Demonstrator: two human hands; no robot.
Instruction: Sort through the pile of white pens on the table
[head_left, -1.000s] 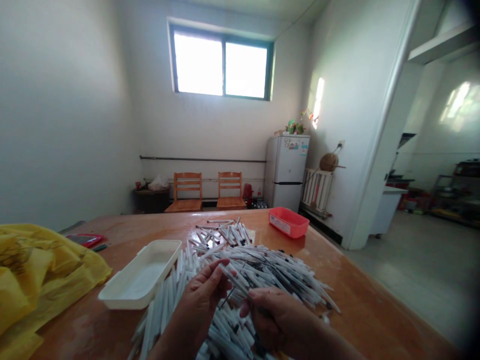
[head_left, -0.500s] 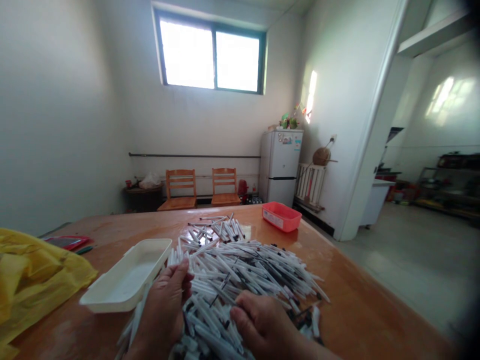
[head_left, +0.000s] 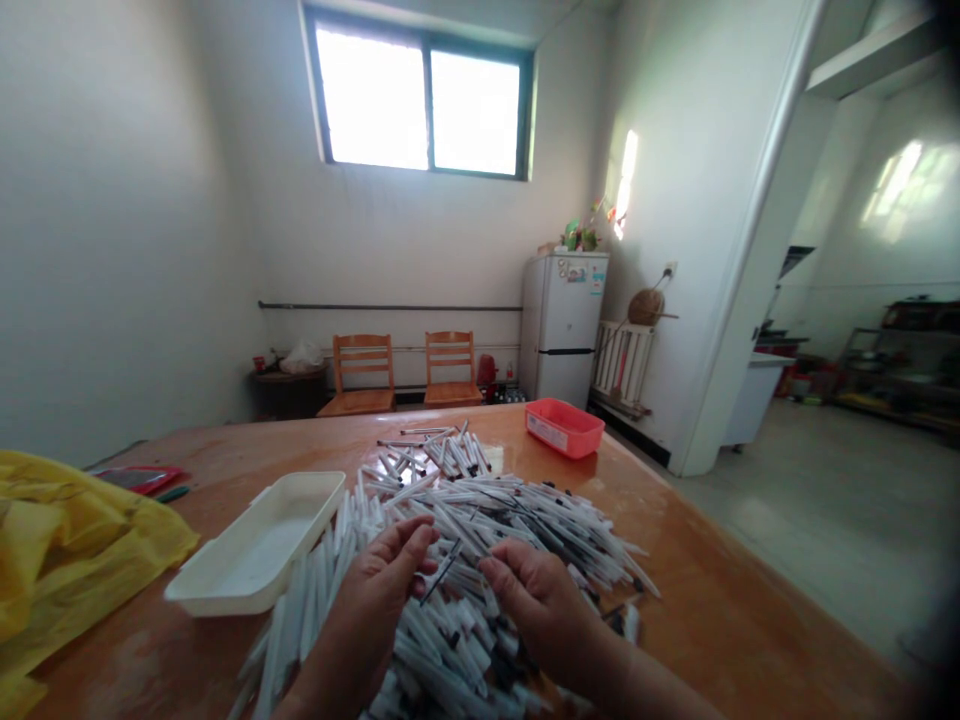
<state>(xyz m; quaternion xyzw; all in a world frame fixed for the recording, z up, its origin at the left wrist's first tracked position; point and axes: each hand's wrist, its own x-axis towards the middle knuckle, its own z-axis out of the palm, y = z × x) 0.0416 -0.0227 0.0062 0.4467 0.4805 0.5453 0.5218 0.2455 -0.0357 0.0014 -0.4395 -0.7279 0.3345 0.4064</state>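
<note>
In the lower middle of the frame, the left hand point(head_left: 386, 585) is half closed, the thumb near the bent fingers; I cannot tell if something is between them. The right hand point(head_left: 536, 590), just right of it, has its thumb and index finger pinched together at the end of a thin pale tube point(head_left: 463, 532), which slants up to the left. Below and around both hands lies the pile of white pen tubes point(head_left: 555, 520), on the orange-brown table point(head_left: 720, 580) at the bottom of the frame.

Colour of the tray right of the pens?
The tray is pinkish red; head view.
</note>
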